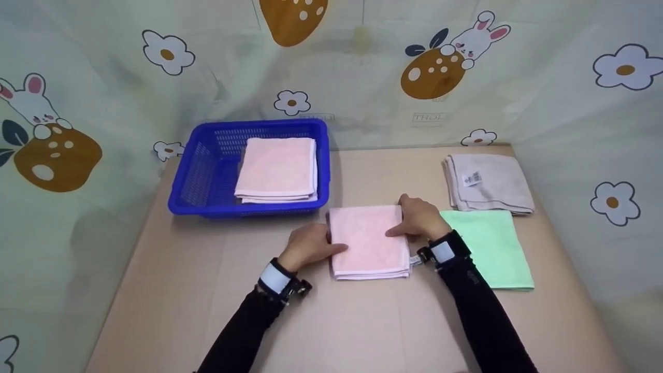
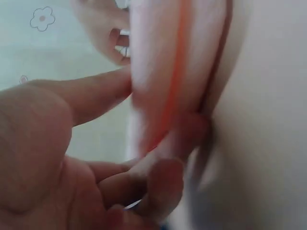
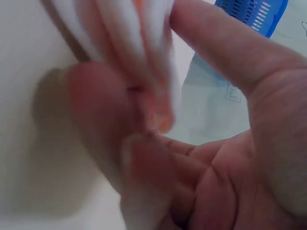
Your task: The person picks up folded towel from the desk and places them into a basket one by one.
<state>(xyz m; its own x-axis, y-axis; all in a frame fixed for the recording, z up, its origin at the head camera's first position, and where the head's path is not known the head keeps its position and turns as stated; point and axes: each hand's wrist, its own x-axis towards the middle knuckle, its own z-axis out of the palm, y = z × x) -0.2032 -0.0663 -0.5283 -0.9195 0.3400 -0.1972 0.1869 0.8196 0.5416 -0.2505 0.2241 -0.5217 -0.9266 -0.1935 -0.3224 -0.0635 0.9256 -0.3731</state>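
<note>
A folded pink towel with pale edging is at the middle of the table, its small white label poking out at the right. My left hand grips its left side, thumb on top. From the right side my right hand holds it, with the thumb over the upper face. Both wrist views show the towel's layered edge between thumb and fingers; in the right wrist view the folded layers look blurred. The fingers beneath the towel are hidden in the head view.
Left of the hands, a blue plastic basket contains folded pink towels. A grey folded towel with a label lies at the table's back right. In front of it is a green towel, partly behind my right arm. Patterned curtain surrounds the table.
</note>
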